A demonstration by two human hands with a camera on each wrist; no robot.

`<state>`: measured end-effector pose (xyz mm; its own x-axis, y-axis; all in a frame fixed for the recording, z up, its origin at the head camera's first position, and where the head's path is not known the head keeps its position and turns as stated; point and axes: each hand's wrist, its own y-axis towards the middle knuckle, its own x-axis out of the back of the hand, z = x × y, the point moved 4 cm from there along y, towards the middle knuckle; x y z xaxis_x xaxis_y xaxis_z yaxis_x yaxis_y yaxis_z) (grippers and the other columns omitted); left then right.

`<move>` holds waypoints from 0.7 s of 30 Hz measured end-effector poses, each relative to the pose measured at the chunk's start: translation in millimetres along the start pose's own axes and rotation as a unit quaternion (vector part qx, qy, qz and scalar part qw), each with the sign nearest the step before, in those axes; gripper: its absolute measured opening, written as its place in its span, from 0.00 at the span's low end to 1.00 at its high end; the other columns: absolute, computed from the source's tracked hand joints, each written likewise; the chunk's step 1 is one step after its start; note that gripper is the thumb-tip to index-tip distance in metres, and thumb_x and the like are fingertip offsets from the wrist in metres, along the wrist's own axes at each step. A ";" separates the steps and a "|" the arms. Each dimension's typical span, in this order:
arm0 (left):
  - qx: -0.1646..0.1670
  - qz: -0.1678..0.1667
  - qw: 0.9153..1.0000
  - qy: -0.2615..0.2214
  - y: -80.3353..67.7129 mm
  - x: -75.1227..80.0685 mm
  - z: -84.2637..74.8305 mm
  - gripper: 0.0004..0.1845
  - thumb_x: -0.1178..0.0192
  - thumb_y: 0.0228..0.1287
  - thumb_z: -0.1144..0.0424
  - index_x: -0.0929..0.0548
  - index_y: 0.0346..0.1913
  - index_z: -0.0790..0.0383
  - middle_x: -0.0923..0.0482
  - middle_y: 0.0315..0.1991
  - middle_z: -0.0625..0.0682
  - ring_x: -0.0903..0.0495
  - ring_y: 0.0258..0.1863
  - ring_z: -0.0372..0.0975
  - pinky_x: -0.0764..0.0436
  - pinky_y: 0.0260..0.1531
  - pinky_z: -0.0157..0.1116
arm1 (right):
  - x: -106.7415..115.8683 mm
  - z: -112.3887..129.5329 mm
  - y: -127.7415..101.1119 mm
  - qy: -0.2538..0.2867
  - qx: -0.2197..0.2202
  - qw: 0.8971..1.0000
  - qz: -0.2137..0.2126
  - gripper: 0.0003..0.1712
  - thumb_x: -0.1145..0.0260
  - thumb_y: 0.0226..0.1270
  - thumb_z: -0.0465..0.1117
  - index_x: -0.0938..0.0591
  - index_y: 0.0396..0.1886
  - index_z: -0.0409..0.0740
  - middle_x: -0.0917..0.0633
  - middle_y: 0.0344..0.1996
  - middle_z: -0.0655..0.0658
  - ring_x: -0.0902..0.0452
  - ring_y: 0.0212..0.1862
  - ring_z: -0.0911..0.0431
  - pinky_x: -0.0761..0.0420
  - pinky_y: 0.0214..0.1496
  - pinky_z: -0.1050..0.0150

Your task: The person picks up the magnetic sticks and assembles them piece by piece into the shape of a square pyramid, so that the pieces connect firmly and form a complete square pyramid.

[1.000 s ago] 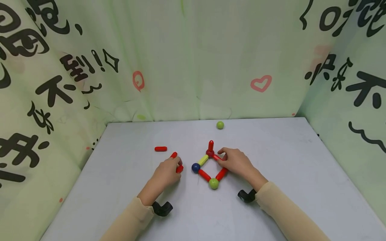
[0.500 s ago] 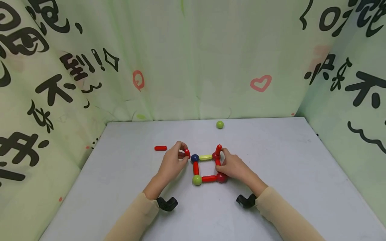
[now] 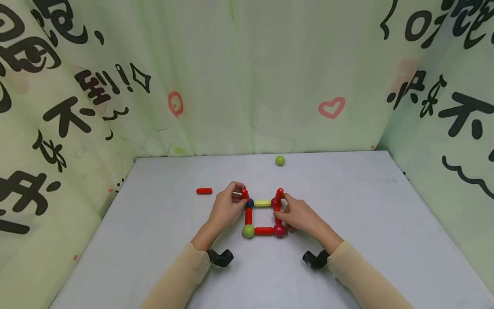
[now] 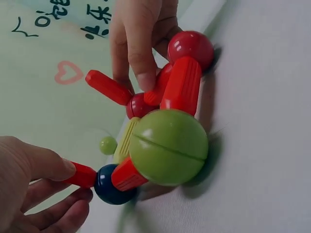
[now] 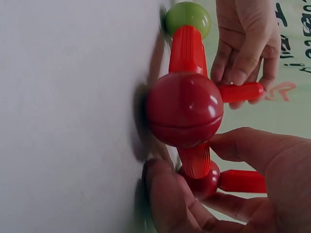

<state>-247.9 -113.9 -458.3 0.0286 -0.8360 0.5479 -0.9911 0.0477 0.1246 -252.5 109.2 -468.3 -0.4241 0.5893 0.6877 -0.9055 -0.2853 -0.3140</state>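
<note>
Desk (image 3: 347, 240) is carrying a flat square frame (image 3: 263, 216) of sticks and balls at its centre. Right hand (image 3: 299, 216) is pinching the right side stick, bracing it, while left hand (image 3: 227, 208) is pinching a red stick (image 3: 245, 194) upright onto the blue ball (image 4: 112, 184) corner. Spare stick (image 3: 204, 191) and green ball (image 3: 280, 160) are lying apart.

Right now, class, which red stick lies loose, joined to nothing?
The red stick lying alone left of the left hand; the other red ones are joined to the square.

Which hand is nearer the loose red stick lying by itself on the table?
Left. The left hand is just right of the loose red stick, apart from it; the right hand is beyond the square frame.
</note>
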 end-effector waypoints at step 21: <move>-0.028 0.017 0.999 0.011 4.3 -8.1 4.1 0.21 0.37 0.71 0.71 0.20 0.64 0.57 0.13 0.50 0.54 0.14 0.49 0.46 0.15 0.54 0.43 | 5.3 -3.8 14.9 0.022 0.061 0.996 -0.057 0.25 0.30 0.70 0.40 0.21 0.66 0.42 0.18 0.61 0.36 0.24 0.55 0.45 0.15 0.54 0.50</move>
<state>-253.0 -109.2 -465.6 -0.0017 -0.8217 0.5699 -0.9828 0.1066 0.1508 -268.3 110.9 -471.8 -0.3211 0.6543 0.6847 -0.9408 -0.3034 -0.1512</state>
